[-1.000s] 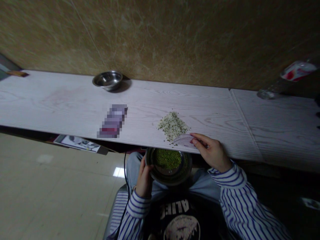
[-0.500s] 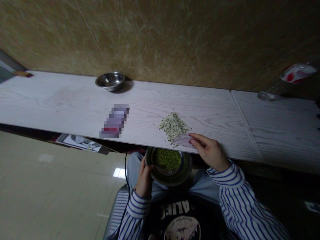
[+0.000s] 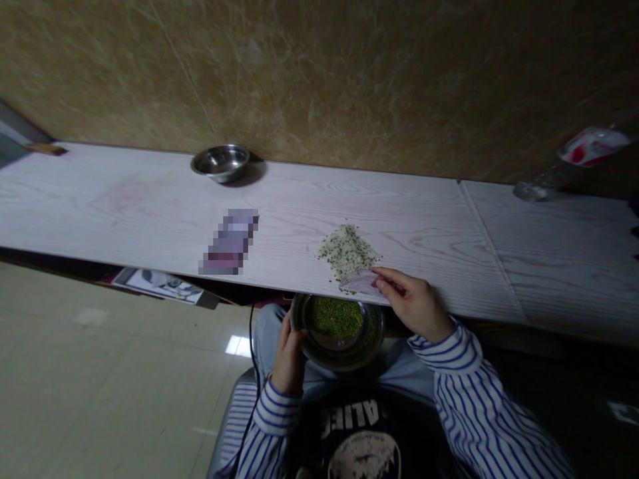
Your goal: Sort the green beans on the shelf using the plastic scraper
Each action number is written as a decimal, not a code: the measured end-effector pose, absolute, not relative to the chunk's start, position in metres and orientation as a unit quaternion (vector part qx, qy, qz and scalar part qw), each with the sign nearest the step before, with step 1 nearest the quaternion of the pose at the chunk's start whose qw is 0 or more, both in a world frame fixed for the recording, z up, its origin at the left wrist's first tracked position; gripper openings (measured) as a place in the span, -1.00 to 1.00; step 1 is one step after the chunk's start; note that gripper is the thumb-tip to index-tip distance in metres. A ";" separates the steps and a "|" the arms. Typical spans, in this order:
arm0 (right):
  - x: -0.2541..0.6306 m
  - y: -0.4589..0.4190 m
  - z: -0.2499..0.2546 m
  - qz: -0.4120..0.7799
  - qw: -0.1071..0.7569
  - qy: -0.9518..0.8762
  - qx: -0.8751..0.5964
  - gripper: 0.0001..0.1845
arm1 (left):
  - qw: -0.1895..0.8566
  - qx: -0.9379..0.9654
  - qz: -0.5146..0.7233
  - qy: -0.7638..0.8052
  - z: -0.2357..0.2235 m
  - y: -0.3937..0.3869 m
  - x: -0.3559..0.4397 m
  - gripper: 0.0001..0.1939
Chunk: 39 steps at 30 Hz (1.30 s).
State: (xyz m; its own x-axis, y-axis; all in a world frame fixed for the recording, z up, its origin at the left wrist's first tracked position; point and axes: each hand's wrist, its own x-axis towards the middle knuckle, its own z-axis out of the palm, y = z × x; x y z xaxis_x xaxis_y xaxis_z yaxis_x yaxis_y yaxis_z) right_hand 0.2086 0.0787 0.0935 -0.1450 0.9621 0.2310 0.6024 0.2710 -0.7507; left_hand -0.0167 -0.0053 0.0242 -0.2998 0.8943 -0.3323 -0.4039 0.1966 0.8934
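My left hand [image 3: 288, 356] grips the rim of a steel bowl [image 3: 372, 336] that rests on my lap just below the table edge; the bowl holds a mound of green beans [image 3: 335, 317]. My right hand [image 3: 412, 303] lies on the table's near edge, fingers pinched on a small pale card [image 3: 358, 282]. The card touches the near side of a pile of mixed white and green grains [image 3: 346, 249] on the white wood-grain table [image 3: 124, 213].
An empty steel bowl [image 3: 220, 160] stands at the back by the wall. A blurred flat object [image 3: 230, 240] lies left of the pile. A red-and-white packet [image 3: 592, 145] and a clear object [image 3: 533, 190] are far right. Tiled floor lies left.
My right hand and the card have slid slightly left along the table edge, closer to the bowl. The left hand and bowl have stayed put.
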 end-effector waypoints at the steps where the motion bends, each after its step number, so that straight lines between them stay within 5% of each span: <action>1: 0.208 0.078 0.094 0.253 0.355 -0.715 -0.547 -0.68 | 0.546 0.225 0.592 0.548 0.024 -0.005 -0.017 -0.51; 39: 0.215 0.079 0.093 0.252 0.358 -0.712 -0.550 -0.66 | 0.565 0.181 0.607 0.529 0.017 -0.004 -0.019 -0.50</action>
State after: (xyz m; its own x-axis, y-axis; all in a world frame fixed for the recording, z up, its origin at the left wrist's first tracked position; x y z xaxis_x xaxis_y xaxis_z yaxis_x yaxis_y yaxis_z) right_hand 0.2150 0.0787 0.0928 -0.1396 0.9625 0.2324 0.6016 0.2689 -0.7522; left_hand -0.0190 -0.0035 0.0171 -0.2964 0.8775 -0.3770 -0.4943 0.1969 0.8467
